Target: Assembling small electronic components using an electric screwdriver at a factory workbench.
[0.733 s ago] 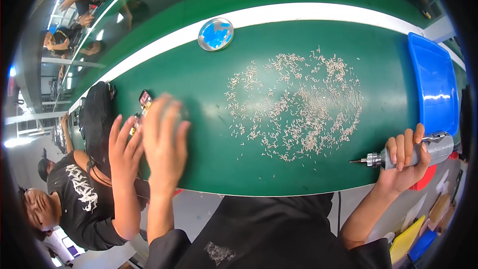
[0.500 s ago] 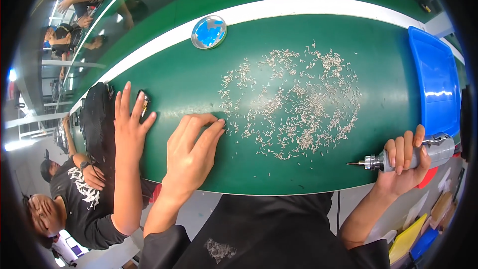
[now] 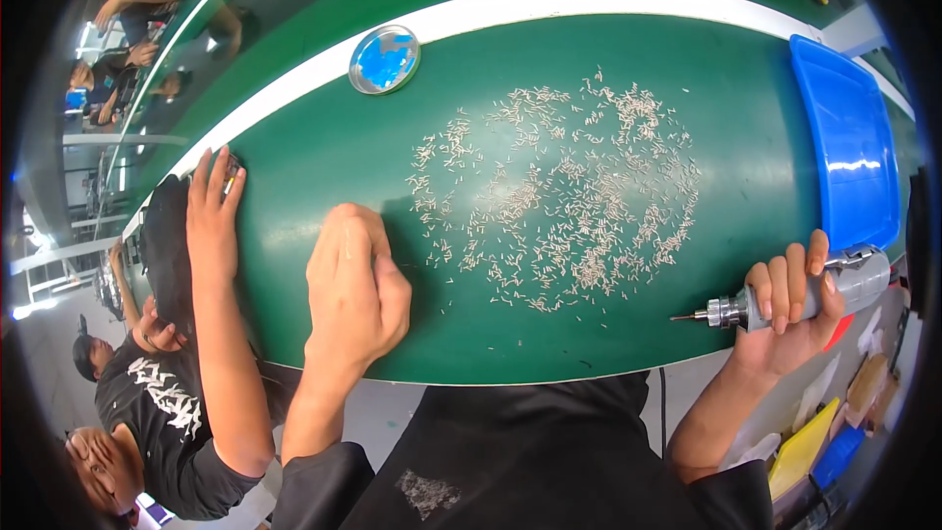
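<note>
Far left edge of the green table (image 3: 746,137): a co-worker's hand (image 3: 211,221) lies flat, fingers stretched up along a black cloth or bag (image 3: 165,245). A moment ago that hand was spread open further in; now it sits at the edge, touching a small dark object (image 3: 234,169) at its fingertips.

Next right: the person's left hand (image 3: 355,285), fingers curled under in a loose fist, knuckles down on the table near its front edge. Half a second back the fingers were laid out flat toward the screws; now they're drawn in. Can't tell if anything is pinched inside. It stops just short of the left fringe of the scatter, so it reads as a pick or a sweep at the nearest pieces.

Behind it, near the white stripe: round metal dish (image 3: 385,59) with a blue inside, well apart from the hand.

Centre: wide scatter of small pale screws (image 3: 559,206), spread loose, pile shape unchanged.

Right edge: blue tray (image 3: 852,137).

Front right corner: right hand (image 3: 790,309) wrapped around a grey electric screwdriver (image 3: 760,306), bit pointing left toward the screws, off the front edge. No shift there across the frames.
</note>
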The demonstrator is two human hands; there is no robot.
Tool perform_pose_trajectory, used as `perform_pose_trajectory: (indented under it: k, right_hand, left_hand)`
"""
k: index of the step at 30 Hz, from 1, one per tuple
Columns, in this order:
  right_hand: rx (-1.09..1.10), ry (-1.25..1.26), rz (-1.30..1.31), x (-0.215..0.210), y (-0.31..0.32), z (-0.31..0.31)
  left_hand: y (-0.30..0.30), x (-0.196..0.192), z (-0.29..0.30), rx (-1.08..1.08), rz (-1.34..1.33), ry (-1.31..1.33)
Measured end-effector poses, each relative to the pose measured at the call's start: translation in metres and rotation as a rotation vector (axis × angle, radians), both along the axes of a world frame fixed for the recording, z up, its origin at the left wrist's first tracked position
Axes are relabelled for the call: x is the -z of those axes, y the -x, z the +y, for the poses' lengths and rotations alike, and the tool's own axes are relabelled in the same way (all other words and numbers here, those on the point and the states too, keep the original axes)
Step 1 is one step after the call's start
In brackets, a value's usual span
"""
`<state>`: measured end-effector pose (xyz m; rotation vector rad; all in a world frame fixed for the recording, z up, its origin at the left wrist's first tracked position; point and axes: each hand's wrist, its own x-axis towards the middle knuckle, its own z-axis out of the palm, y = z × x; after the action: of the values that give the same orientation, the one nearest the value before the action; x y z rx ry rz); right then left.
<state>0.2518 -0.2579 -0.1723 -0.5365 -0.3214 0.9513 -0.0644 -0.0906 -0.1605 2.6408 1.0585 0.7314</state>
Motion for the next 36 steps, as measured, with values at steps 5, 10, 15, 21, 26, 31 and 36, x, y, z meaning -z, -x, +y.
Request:
perform_pose_trajectory:
  k: [5, 10, 15, 21, 26, 31, 36]
  right_hand:
    - [-0.047, -0.043, -0.018, -0.013, 0.011, 0.015]
    - [-0.107, -0.123, -0.039, -0.032, 0.026, 0.033]
    - [-0.096, -0.184, -0.006, -0.045, 0.045, 0.051]
    - [-0.045, -0.26, 0.102, -0.059, 0.063, 0.061]
    - [-0.011, -0.284, 0.178, -0.062, 0.074, 0.063]
    - [-0.025, -0.345, 0.221, -0.054, 0.079, 0.068]
    - [-0.072, -0.326, 0.171, -0.049, 0.076, 0.067]
  left_hand:
    - [-0.023, -0.006, -0.02, 0.134, -0.183, 0.141]
    - [-0.047, -0.004, -0.034, 0.264, -0.386, 0.246]
    - [-0.057, -0.003, -0.044, 0.295, -0.493, 0.373]
    - [-0.058, -0.003, -0.055, 0.256, -0.794, 0.702]
    - [-0.061, 0.002, -0.059, 0.292, -1.037, 1.134]
    - [-0.06, 0.002, -0.061, 0.366, -1.088, 1.187]
    - [-0.062, 0.007, -0.061, 0.384, -1.105, 1.208]
